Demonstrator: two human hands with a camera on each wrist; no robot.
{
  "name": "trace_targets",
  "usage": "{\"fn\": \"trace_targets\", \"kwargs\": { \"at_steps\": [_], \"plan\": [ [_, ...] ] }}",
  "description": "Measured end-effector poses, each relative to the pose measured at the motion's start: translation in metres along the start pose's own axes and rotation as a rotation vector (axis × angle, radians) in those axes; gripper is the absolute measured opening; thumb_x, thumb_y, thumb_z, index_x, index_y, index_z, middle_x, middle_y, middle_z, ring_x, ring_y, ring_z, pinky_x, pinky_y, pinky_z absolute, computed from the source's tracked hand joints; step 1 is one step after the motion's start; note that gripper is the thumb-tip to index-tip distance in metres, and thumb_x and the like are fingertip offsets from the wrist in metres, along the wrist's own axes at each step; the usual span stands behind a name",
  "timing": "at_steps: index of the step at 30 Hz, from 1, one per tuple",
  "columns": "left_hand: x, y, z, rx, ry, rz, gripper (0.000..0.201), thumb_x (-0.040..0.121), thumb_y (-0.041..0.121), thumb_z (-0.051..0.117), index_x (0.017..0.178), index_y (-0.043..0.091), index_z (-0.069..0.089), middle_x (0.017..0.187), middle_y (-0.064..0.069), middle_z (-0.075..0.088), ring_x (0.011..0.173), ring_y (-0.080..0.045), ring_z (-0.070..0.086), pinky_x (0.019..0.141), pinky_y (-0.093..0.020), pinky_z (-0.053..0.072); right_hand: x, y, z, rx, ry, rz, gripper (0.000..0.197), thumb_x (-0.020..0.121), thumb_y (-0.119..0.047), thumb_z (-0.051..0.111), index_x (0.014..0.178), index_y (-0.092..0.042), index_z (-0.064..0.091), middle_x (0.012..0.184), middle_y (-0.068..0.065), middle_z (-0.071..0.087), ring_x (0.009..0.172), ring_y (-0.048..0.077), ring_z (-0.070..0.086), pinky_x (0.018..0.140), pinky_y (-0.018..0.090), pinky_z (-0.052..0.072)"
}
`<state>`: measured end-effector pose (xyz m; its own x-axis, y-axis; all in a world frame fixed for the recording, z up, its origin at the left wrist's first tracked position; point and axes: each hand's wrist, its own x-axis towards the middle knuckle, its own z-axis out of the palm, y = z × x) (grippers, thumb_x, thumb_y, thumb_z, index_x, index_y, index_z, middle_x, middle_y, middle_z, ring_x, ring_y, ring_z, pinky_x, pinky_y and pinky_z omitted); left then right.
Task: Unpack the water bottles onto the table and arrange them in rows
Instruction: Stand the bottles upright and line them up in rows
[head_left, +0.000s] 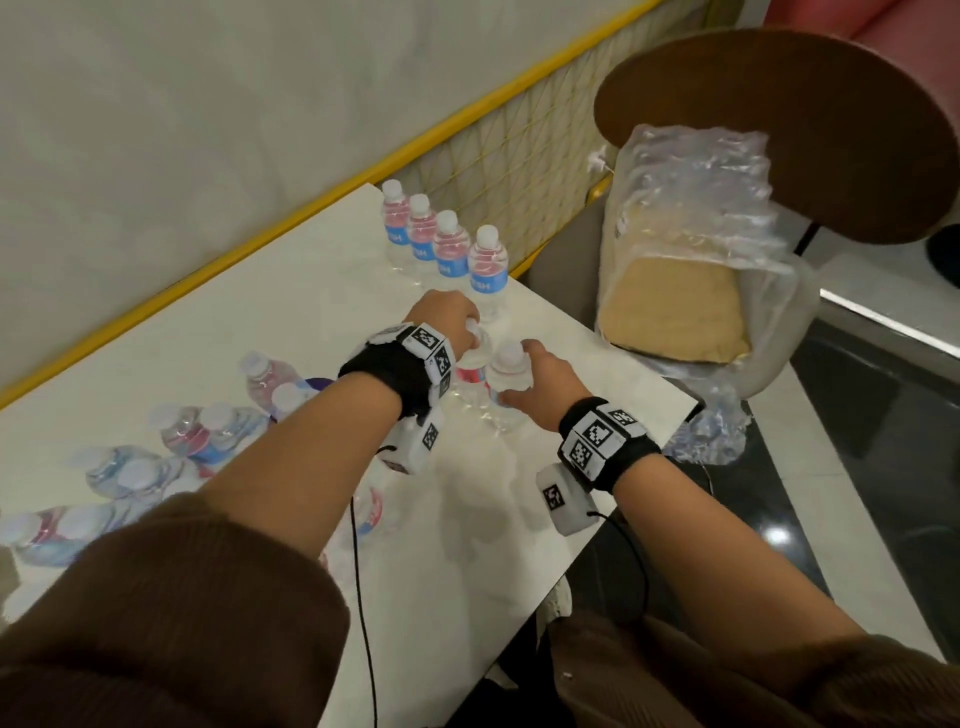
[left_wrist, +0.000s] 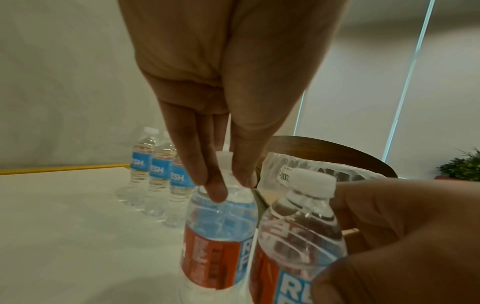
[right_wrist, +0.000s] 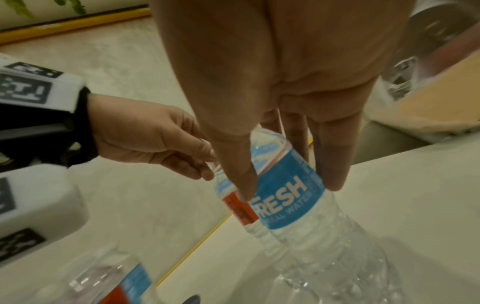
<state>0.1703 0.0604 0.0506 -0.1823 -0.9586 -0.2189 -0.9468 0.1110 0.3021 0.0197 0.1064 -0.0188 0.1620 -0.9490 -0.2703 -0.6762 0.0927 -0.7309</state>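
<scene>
Nearest us, our brown sleeves (head_left: 171, 597) frame the white table (head_left: 218, 332). Our left hand (head_left: 441, 317) pinches the neck of one upright water bottle (left_wrist: 221, 222), fingers curled round it just under the cap. Our right hand (head_left: 540, 384) grips a second bottle (right_wrist: 285, 197) by its shoulder, touching the first. At twelve o'clock a row of four bottles (head_left: 441, 244) stands by the yellow rail (head_left: 208, 270). At nine o'clock more bottles (head_left: 208, 431) cluster (blurred). The torn plastic wrap (head_left: 691, 208) sits on a chair (head_left: 779, 130) at two o'clock.
</scene>
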Motion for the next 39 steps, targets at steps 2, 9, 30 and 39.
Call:
{"fn": "trace_targets", "kwargs": {
  "at_steps": [2,9,30,39],
  "plan": [
    [0.016,0.010,0.001,0.009,0.020,0.011,0.027,0.085,0.015,0.060,0.109,0.003,0.067,0.110,-0.015,0.066,0.105,-0.031,0.059,0.085,-0.029,0.043,0.011,0.009,-0.015,0.021,0.035,0.013,0.069,0.079,-0.023,0.073,0.136,-0.011,0.037,0.131,0.011,0.055,0.120,0.029,0.051,0.097,0.032,0.040],
    [0.063,0.026,0.011,-0.064,0.078,-0.044,0.035,0.086,0.021,0.061,0.120,0.012,0.061,0.117,-0.017,0.063,0.113,-0.033,0.055,0.089,-0.032,0.042,0.048,0.025,-0.052,0.038,0.095,0.002,0.066,0.083,-0.022,0.068,0.140,-0.013,0.035,0.133,0.008,0.054,0.121,0.027,0.051,0.095,0.029,0.039],
    [0.079,0.013,0.088,-0.841,0.152,-0.330,0.072,0.073,0.022,0.079,0.128,0.011,0.034,0.124,-0.005,0.053,0.111,-0.024,0.055,0.099,-0.039,0.046,0.077,0.059,-0.059,0.275,0.043,0.000,0.070,0.083,-0.010,0.069,0.137,-0.014,0.025,0.128,-0.001,0.047,0.120,0.018,0.050,0.099,0.032,0.044],
    [0.087,0.009,0.105,-0.671,0.053,-0.311,0.074,0.078,0.007,0.070,0.140,0.013,0.030,0.139,-0.010,0.048,0.127,-0.031,0.047,0.107,-0.039,0.037,0.074,0.053,-0.055,0.321,0.142,-0.011,0.067,0.083,-0.009,0.068,0.140,-0.017,0.033,0.134,0.003,0.051,0.120,0.020,0.051,0.092,0.023,0.040]
  ]
}}
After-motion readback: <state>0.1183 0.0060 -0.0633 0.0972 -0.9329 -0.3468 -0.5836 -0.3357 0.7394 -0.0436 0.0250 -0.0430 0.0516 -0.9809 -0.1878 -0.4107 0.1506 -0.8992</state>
